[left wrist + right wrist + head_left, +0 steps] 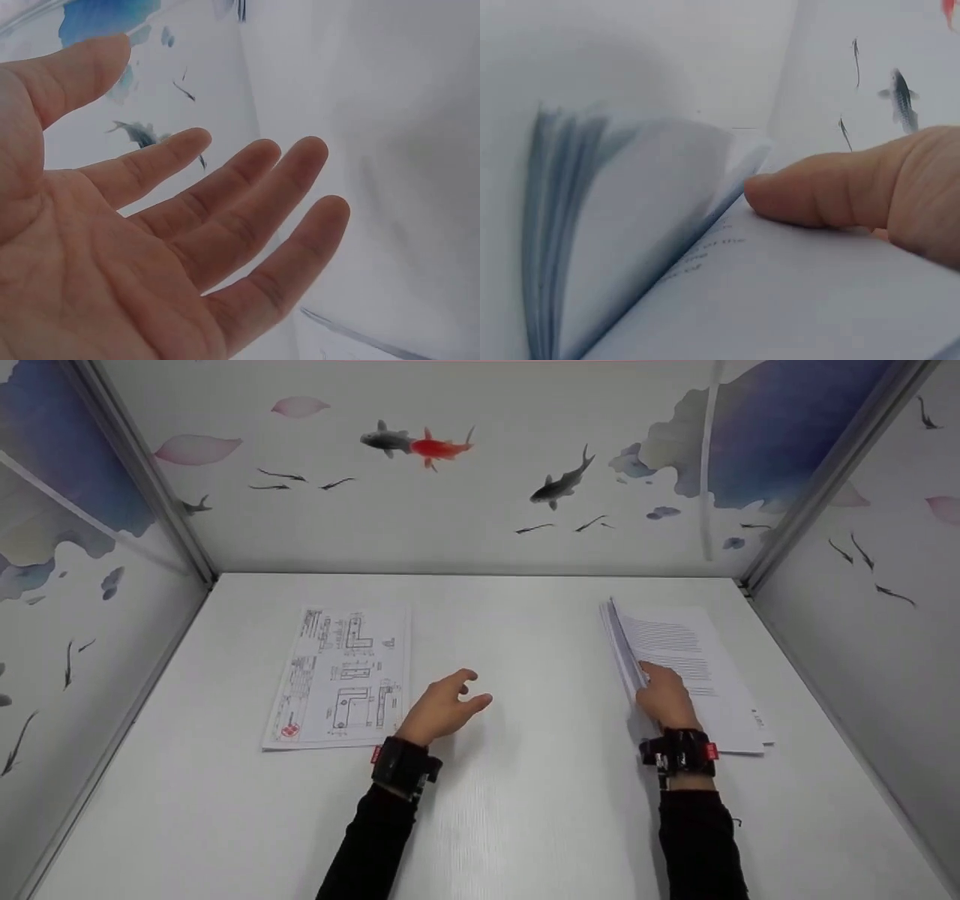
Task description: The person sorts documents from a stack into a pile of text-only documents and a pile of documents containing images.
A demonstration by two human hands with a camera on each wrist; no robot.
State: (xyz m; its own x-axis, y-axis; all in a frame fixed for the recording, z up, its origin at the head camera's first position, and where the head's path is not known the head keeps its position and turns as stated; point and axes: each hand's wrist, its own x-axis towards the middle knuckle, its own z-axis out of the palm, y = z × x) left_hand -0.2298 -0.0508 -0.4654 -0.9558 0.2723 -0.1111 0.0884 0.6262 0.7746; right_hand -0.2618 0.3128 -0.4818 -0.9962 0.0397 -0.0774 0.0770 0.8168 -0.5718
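A stack of printed paper sheets (720, 712) lies on the right side of the table, its left part lifted and fanned apart. My right hand (667, 697) grips the stack along that raised side. In the right wrist view the thumb (810, 191) lies across a printed page (780, 292), and the other fingers are mostly hidden under it. Separate sheets (562, 225) stand curled up to the left of the thumb. My left hand (442, 709) hovers near a sheet with technical drawings (337, 682), holding nothing; its fingers (247, 232) are spread and slightly bent.
The white table (525, 810) is enclosed by a back wall (487, 532) and two side walls painted with fish and petals. Grey metal posts (795, 502) stand at the back corners. Both wrists wear black camera bands (405, 765).
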